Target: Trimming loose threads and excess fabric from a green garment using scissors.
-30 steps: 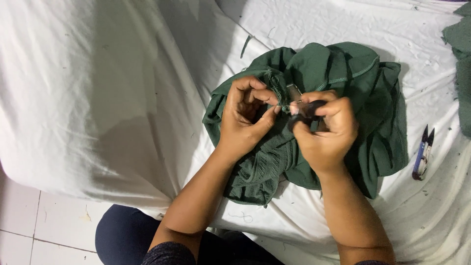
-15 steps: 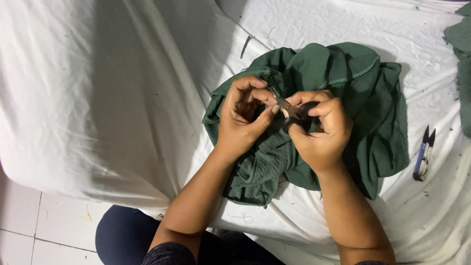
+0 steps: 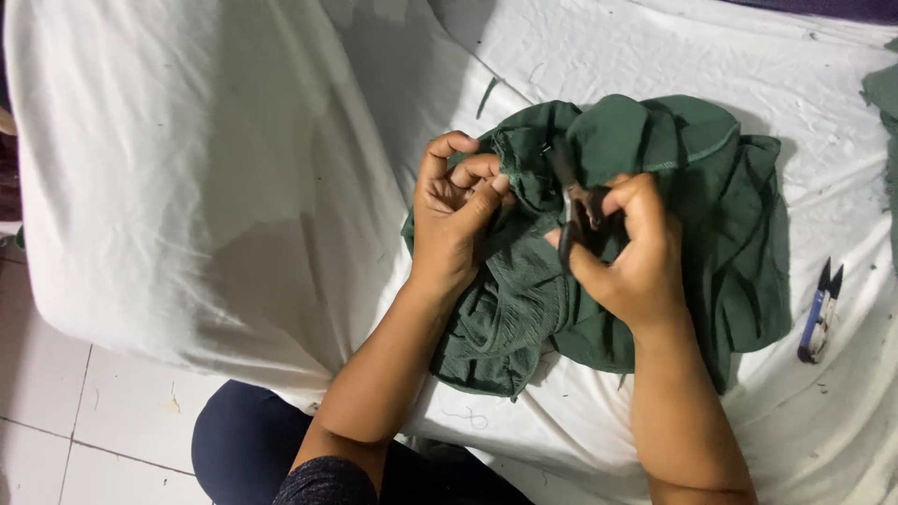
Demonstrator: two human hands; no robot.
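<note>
Left hand point(image 3: 456, 217) pinches crumpled dark-green fabric garment point(image 3: 720, 215) taut at seam; right hand point(image 3: 629, 254) grips small dark metal snips point(image 3: 568, 201), blades aimed there. Blue-handled thread clipper point(image 3: 819, 313) idle near white sheet's point(image 3: 187, 168) right edge.

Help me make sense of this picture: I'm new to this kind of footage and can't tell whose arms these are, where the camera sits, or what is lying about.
No machine is at work here: these are a person's two bare hands. The one picture comes from a camera worn on that person's head, looking down, so the arms reach in from the bottom edge. The surface is covered with a white sheet, over a tiled floor at the lower left. A crumpled dark green garment lies on the sheet. The left hand pinches a fold of that garment between its fingers. The right hand holds a small dark cutting tool, its tip pointing at the cloth near the left hand. A second small pair of blue-handled snips lies untouched on the sheet at the right. Another piece of green cloth shows at the right edge.
</note>
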